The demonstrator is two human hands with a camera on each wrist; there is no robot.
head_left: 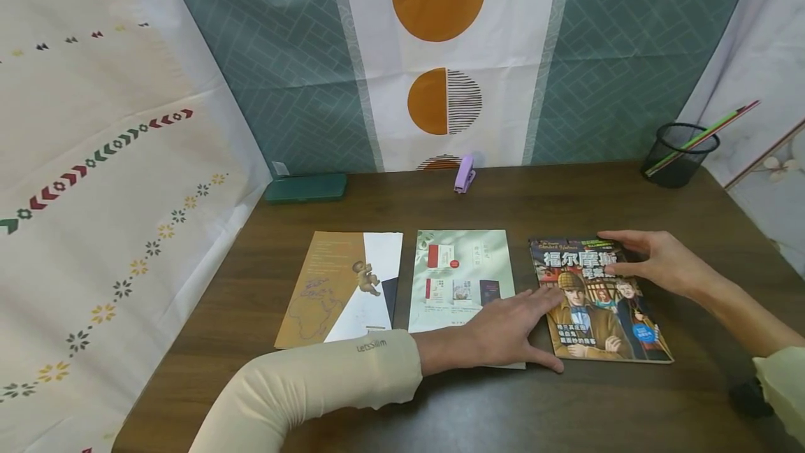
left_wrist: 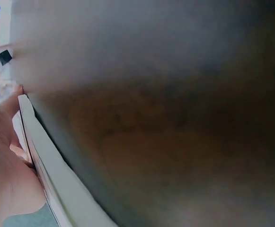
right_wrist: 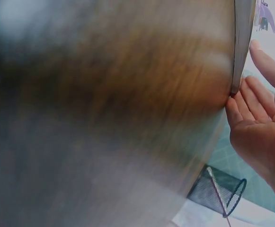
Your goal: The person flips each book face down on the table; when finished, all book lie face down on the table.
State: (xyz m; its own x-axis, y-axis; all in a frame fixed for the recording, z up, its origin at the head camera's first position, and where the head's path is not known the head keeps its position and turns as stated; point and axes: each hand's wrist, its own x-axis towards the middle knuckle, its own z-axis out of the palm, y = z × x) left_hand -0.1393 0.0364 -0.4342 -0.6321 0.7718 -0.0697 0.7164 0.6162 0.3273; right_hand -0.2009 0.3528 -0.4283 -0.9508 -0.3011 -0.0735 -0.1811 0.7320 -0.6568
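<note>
A book with a detective on its cover lies flat at the right of a row of three. My left hand reaches over the lower right part of a pale green booklet, its extended fingertips on the book's left side and the thumb spread near the tabletop. At the book's upper right corner is my right hand, thumb over the cover. In the right wrist view, its fingers reach the book's edge, loosely extended. A brown and white booklet lies at the left.
Toward the back of the wooden table lie a dark green case and a purple stapler. A black mesh pen holder with pencils stands at the back right. Patterned cloths hang behind and at the left.
</note>
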